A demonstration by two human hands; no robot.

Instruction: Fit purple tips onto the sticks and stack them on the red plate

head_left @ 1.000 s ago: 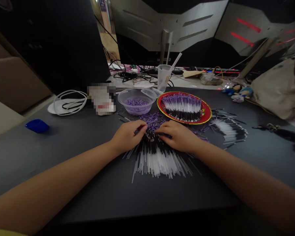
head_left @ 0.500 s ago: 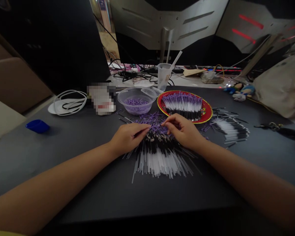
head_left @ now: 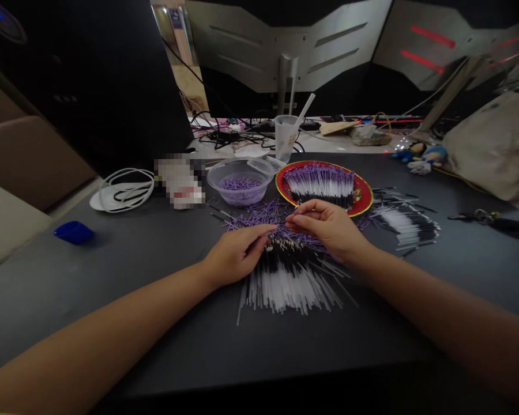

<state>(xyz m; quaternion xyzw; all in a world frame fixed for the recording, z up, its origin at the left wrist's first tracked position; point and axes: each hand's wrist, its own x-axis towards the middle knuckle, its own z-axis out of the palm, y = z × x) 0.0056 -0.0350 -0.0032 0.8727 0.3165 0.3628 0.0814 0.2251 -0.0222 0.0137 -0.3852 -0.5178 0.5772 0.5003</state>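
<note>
My left hand [head_left: 242,252] is closed in a pinch at the left of a heap of thin clear sticks with black ends [head_left: 285,282]. What sits between its fingertips is too small to make out. Just right of it, my right hand [head_left: 328,227] also pinches, thumb against fingers, over the heap's far end; its content cannot be made out. Small purple pieces [head_left: 259,216] lie scattered beyond the fingertips. A clear plastic bowl [head_left: 241,199] holds more purple pieces. On a red plate [head_left: 363,199] rest rows of sticks with purple tops and black lower ends [head_left: 320,184].
Another pile of sticks [head_left: 409,225] lies at the right, near a dark keychain [head_left: 493,222]. A blue plastic piece [head_left: 74,232] and a coiled white cable [head_left: 127,190] are on the left. Behind stand a plastic cup [head_left: 285,138] with a straw, and monitors [head_left: 285,52].
The view has shifted slightly. My left hand has moved a little right and down, its fingertips now lower than the right hand's. The right hand stays pinched near the same spot.
</note>
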